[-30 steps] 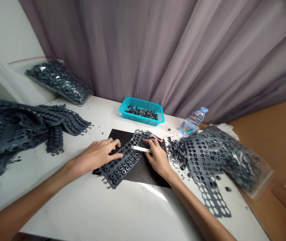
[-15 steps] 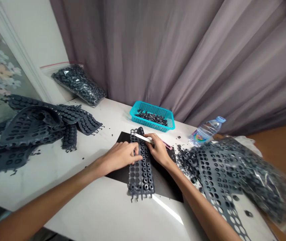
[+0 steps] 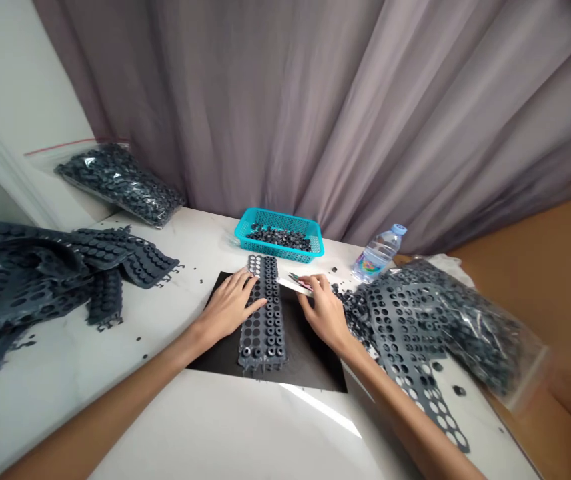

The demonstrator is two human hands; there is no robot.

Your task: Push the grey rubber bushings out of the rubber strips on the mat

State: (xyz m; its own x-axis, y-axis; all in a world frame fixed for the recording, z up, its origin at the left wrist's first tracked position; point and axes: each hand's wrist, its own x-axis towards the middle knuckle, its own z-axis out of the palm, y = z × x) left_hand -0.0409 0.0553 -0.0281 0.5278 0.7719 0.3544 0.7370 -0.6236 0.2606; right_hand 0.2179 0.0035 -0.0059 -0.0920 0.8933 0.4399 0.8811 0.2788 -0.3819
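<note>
Sliding up the mat since the earlier frame, the sheet now lies at the frame's centre. Of the hands, the left hand rests spread, gripping nothing, over its left edge; the right hand curls around a white tool at its right.

Head-worn cam looks forward and down over white table; fairly near, wide view: left hand and right hand sit around frame center, curtain fills top.
</note>
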